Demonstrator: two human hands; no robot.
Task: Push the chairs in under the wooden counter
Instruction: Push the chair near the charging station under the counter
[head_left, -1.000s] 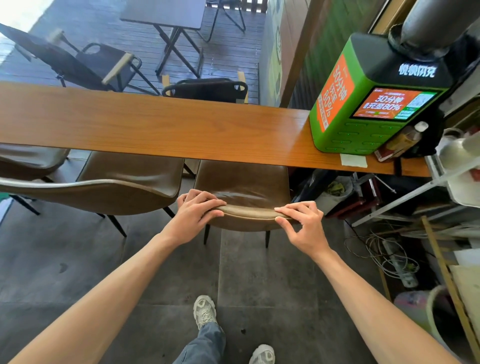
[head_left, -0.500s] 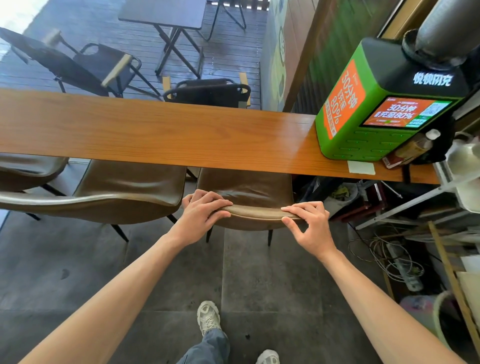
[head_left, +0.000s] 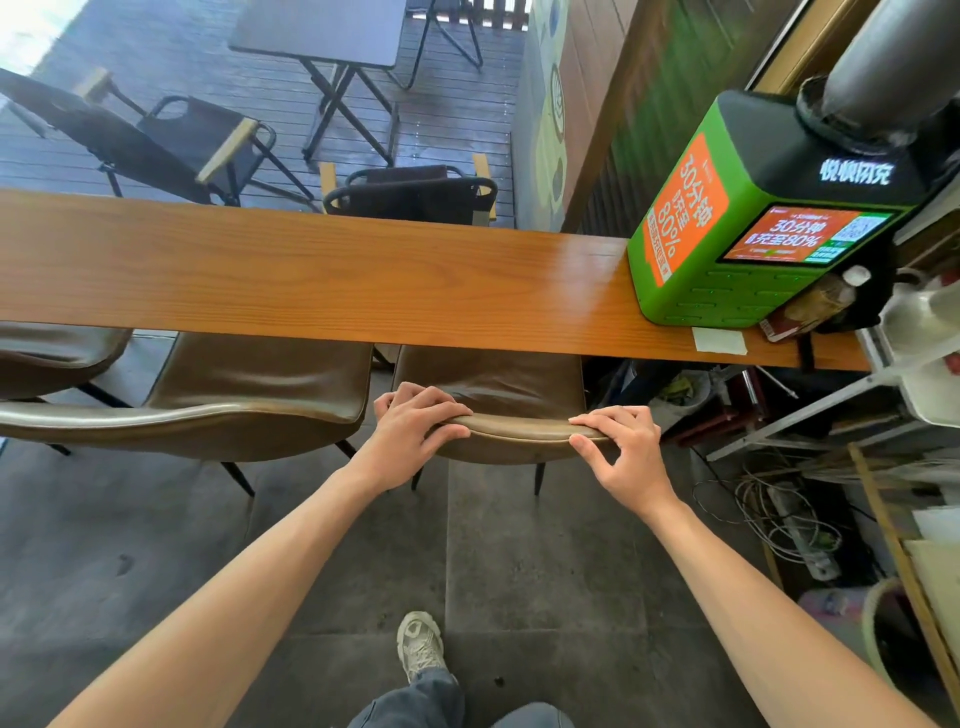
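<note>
A brown leather chair (head_left: 498, 384) stands in front of me with its seat partly under the long wooden counter (head_left: 311, 280). My left hand (head_left: 410, 431) grips the left end of its backrest top, fingers curled over the edge. My right hand (head_left: 623, 447) holds the right end of the same backrest, thumb beneath and fingers on top. A second brown chair (head_left: 249, 395) stands to its left, seat partly under the counter. A third chair (head_left: 47, 353) shows at the far left edge.
A green charging kiosk (head_left: 737, 234) sits on the counter's right end. Cluttered metal shelves (head_left: 831, 415), loose cables (head_left: 779, 519) and a bucket (head_left: 893, 634) crowd the floor on the right. Black folding chairs (head_left: 410, 192) and a table stand outside beyond the counter. My foot (head_left: 421, 644) is on grey tiles.
The chair's backrest has slid slightly forward toward the counter, with both hands still gripping it. My view has shifted a little closer.
</note>
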